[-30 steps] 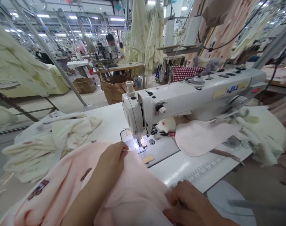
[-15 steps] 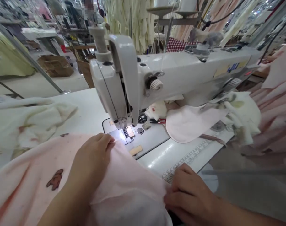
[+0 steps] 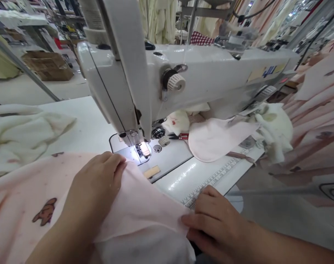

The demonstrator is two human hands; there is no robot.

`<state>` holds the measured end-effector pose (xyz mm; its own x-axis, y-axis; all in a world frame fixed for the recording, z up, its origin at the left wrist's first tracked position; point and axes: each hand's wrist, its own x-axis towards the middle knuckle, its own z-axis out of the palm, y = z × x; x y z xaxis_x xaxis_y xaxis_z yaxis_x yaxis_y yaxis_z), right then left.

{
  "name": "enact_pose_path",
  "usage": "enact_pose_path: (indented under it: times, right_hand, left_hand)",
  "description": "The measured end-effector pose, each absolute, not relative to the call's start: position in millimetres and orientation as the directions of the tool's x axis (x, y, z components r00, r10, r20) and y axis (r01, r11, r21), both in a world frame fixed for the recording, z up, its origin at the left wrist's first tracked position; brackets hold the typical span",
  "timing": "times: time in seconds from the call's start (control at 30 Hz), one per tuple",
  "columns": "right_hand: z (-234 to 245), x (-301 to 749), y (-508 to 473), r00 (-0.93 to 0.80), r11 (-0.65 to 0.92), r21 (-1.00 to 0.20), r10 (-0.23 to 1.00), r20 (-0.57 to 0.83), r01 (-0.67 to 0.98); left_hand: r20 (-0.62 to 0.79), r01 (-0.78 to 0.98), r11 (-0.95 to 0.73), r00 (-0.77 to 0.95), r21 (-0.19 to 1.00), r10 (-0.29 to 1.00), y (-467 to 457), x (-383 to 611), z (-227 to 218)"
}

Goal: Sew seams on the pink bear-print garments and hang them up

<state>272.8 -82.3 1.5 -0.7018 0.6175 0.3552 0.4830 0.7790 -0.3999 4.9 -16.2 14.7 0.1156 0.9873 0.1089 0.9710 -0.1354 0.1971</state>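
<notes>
Item: pale-pink printed cloth, soft, light and limp, lying across the white sewing-machine table up to the steel presser foot. Best taken at its edges. Left hand: curled on the cloth, grip unclear. Right hand: fingers pinching the cloth's edge.

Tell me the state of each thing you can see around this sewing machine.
left hand, fingers curled on the fabric
right hand, holding the fabric edge
pink printed fabric, bunched under both hands
sewing machine, needle lamp lit
thread snips, lying on the machine bed
rounded pink fabric piece, lying flat
</notes>
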Motion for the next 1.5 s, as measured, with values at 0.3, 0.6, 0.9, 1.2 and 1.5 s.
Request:
enact_pose_path:
  times: [0.3,0.6,0.9,1.2,1.5]
  right_hand:
    - [6,281,-73,-0.777,0.845,-0.319,0.526,0.345,0.430]
    - [6,280,-68,-0.772,0.850,-0.303,0.521,0.364,0.431]
    - [5,282,-62,-0.739,0.796,-0.467,0.569,0.359,0.386]
    - [8,282,-60,-0.760,0.796,-0.471,0.560,0.331,0.381]
    - [15,288,-59,-0.818,0.831,-0.387,0.514,0.257,0.400]
  left_hand:
    - [0.091,0.975,-0.128,0.113,0.181,0.989,-17,7,18]
    - [0.107,0.977,-0.140,0.124,0.159,0.986,-17,5,15]
    - [0.127,0.971,-0.131,0.107,0.198,0.986,-17,6,20]
    - [0.250,0.961,-0.217,0.171,0.171,0.953,-12,4,11]
    - [0.186,0.931,-0.364,0.355,0.013,0.916,-51,20,4]
